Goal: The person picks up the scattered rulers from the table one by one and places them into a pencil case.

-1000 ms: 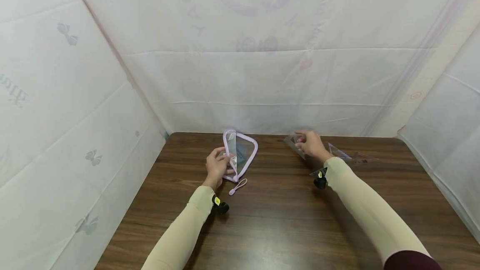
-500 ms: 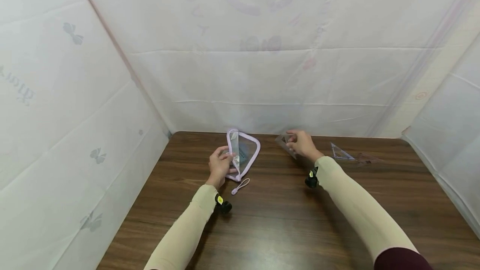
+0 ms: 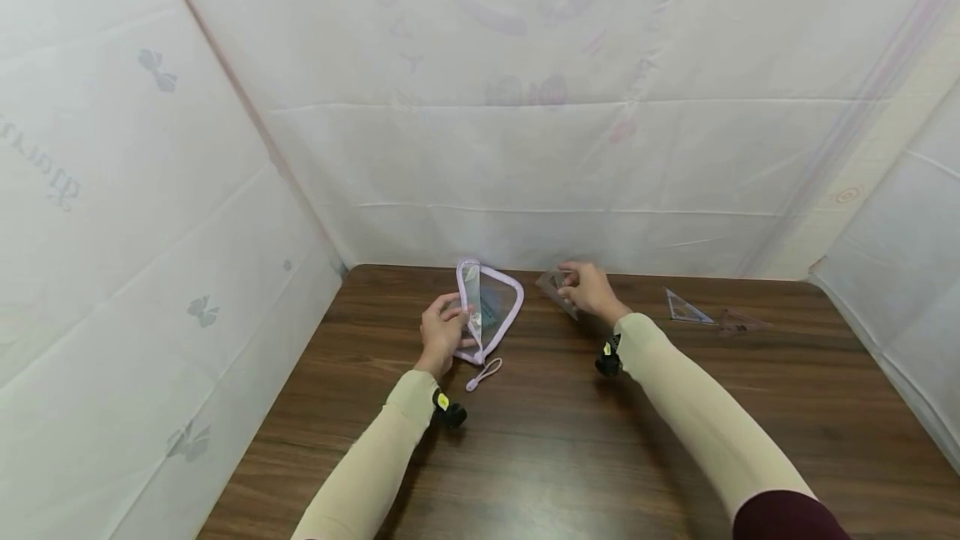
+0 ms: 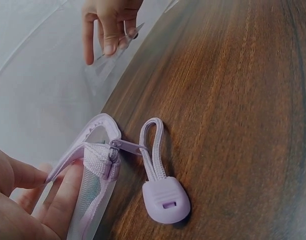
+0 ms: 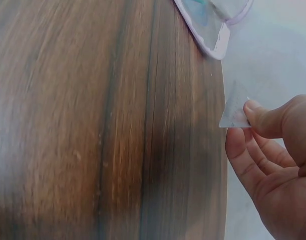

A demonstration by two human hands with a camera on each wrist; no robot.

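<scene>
My left hand [image 3: 440, 333] holds the edge of a see-through zip pouch [image 3: 491, 302] with lilac trim near the table's back edge. The pouch's mouth gapes, and a bluish thing shows inside it, too blurred to name. In the left wrist view, my thumb and fingers pinch the lilac zip edge [image 4: 68, 162]. A lilac zip pull [image 4: 166, 200] with a cord loop lies on the wood. To the right of the pouch, my right hand [image 3: 594, 290] pinches a clear set square [image 3: 553, 287] between thumb and fingers. In the right wrist view, this set square [image 5: 235, 112] is held off the tabletop.
Two more set squares lie flat on the brown wooden table [image 3: 555, 440], to the right of my right hand: one bluish set square [image 3: 686, 309] and one reddish set square [image 3: 741, 322]. A pale printed sheet [image 3: 480, 165] hangs behind the table's back edge.
My right hand has moved left toward the pouch, carrying the clear set square away from the other two. My left hand keeps its grip on the pouch. The head view has shifted slightly.
</scene>
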